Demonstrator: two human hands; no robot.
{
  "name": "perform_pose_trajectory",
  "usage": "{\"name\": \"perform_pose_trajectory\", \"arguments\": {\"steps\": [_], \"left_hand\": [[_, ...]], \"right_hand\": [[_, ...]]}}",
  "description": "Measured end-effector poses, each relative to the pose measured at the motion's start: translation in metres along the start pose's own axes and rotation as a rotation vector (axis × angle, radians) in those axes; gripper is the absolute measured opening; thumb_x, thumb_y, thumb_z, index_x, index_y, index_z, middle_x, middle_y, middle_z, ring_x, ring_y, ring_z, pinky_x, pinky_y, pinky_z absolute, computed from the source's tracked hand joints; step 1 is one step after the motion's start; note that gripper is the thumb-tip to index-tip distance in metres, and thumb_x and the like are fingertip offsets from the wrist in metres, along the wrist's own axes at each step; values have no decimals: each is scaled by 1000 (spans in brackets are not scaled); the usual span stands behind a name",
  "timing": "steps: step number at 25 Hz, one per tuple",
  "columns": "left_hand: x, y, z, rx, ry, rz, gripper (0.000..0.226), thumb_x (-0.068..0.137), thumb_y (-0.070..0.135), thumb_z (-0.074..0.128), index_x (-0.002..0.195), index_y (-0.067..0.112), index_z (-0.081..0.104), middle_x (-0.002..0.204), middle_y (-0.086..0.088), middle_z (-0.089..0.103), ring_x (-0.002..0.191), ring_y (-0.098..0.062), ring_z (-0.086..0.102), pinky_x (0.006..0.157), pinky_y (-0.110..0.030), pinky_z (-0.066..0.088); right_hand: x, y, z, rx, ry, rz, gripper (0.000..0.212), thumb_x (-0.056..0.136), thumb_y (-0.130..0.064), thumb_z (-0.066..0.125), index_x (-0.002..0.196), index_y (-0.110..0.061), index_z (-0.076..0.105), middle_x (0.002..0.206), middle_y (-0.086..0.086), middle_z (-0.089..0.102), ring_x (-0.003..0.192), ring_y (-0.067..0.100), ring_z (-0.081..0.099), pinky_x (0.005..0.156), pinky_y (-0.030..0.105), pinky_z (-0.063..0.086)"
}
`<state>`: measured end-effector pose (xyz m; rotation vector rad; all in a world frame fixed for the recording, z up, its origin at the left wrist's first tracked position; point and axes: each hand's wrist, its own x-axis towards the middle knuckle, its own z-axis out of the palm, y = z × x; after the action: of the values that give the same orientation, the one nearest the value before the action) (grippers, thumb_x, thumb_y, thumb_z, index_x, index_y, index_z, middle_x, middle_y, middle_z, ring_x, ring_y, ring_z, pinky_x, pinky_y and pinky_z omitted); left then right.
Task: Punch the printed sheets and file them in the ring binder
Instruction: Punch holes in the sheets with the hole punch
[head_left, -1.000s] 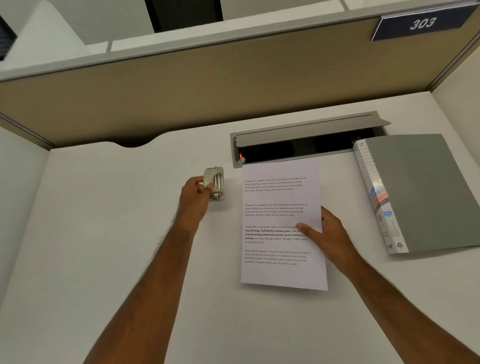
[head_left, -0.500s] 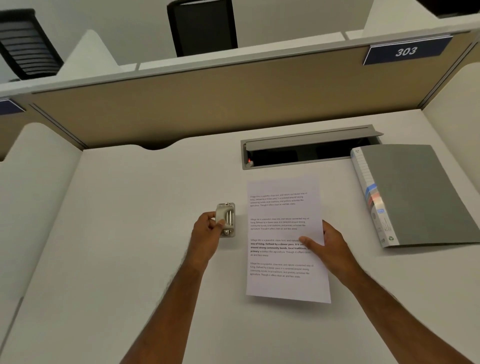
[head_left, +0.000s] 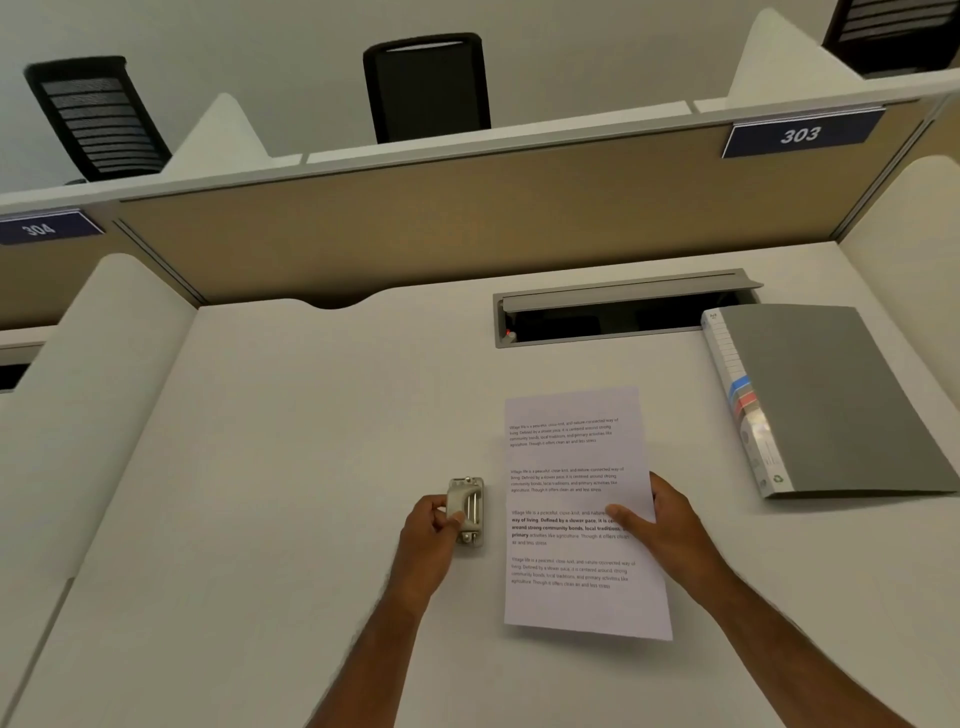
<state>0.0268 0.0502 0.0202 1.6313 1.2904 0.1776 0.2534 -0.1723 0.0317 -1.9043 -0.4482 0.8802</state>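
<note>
Left hand (head_left: 431, 535) grips the hole punch (head_left: 467, 512) on the counter (head_left: 291, 467), fingers curled round its left side; the punch's near end is partly hidden by the thumb. Right hand (head_left: 670, 530) pinches the printed sheets (head_left: 571, 457) at their right edge, thumb on top, fingers hidden beneath. Sheet count cannot be told. Ring binder (head_left: 831, 395) lies closed, far right, its right edge cut off.

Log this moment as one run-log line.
left hand: grips hole punch | right hand: holds printed sheet | ring binder: closed on desk | punching: not started
</note>
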Motion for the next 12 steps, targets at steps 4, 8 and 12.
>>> {"name": "perform_pose_trajectory", "arguments": {"steps": [4, 8, 12], "left_hand": [[-2, -15, 2, 40, -20, -6, 15, 94, 15, 68, 99, 29, 62, 79, 1, 54, 73, -13, 54, 68, -26, 46], [-3, -22, 4, 42, -8, -14, 13, 92, 17, 70, 96, 28, 64, 79, -2, 60, 72, -14, 56, 68, -29, 48], [-3, -22, 4, 60, -12, -10, 12, 92, 20, 72, 96, 29, 65, 78, -3, 63, 72, -13, 59, 67, -27, 50]], "right_hand": [[-4, 5, 1, -12, -12, -11, 50, 87, -28, 75, 132, -24, 53, 119, -6, 67, 98, 7, 68, 68, 16, 55], [-4, 10, 5, -22, -34, -19, 52, 87, -29, 75, 133, -23, 52, 121, -6, 67, 99, 10, 69, 72, 21, 58], [-2, 12, 10, -23, -46, -32, 53, 87, -29, 75, 134, -23, 52, 122, -7, 67, 102, 9, 68, 79, 24, 58]]}}
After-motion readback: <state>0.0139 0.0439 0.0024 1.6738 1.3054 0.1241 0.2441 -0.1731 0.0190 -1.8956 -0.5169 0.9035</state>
